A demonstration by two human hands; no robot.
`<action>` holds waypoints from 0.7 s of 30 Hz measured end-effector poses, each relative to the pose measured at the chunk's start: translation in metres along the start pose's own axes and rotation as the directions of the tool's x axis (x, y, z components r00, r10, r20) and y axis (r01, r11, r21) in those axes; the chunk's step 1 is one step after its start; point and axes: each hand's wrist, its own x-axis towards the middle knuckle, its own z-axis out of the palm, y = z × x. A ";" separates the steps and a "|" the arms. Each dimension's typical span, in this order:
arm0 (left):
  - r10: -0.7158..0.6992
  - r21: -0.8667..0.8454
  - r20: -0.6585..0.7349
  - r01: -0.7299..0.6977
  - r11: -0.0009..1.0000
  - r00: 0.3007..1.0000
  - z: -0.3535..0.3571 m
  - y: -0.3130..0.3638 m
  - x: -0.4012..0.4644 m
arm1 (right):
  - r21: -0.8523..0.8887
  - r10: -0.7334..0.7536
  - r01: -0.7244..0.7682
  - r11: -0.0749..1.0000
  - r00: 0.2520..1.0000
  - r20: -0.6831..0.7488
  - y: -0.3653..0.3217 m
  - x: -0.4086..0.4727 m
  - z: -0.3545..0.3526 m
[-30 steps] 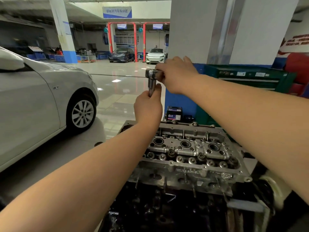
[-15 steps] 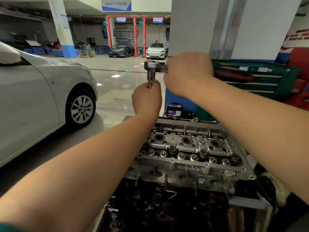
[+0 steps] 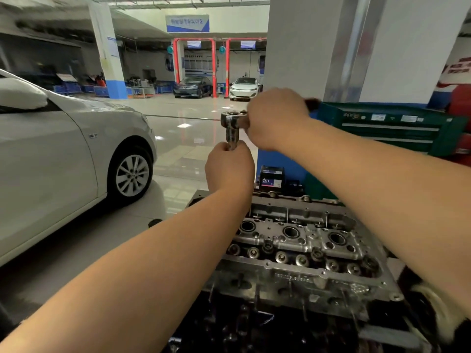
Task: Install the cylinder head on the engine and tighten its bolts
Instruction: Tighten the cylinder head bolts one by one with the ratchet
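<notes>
1. While both hands work in the air, a silver car (image 3: 51, 159) stands well to the left of them.
2. Below and to the right of the hands, the cylinder head (image 3: 300, 253) sits on the dark engine (image 3: 254, 329).
3. Behind the right hand, a green tool chest (image 3: 392, 128) stands.
4. Right hand (image 3: 276, 118) grips the ratchet wrench (image 3: 233, 121) by its handle.
5. Left hand (image 3: 229, 169) holds the socket extension (image 3: 232, 137) hanging from the wrench head.

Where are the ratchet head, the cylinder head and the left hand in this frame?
ratchet head (image 3: 232, 117): head view, on its round metal top.
cylinder head (image 3: 300, 276): head view, on its near side wall.
left hand (image 3: 229, 169): head view, on the back of the hand.
</notes>
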 end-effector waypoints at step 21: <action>0.128 -0.005 0.164 -0.129 0.992 0.978 -0.013 -0.007 0.007 | -0.019 -0.120 0.120 0.993 0.992 0.025 -0.002 0.006 -0.008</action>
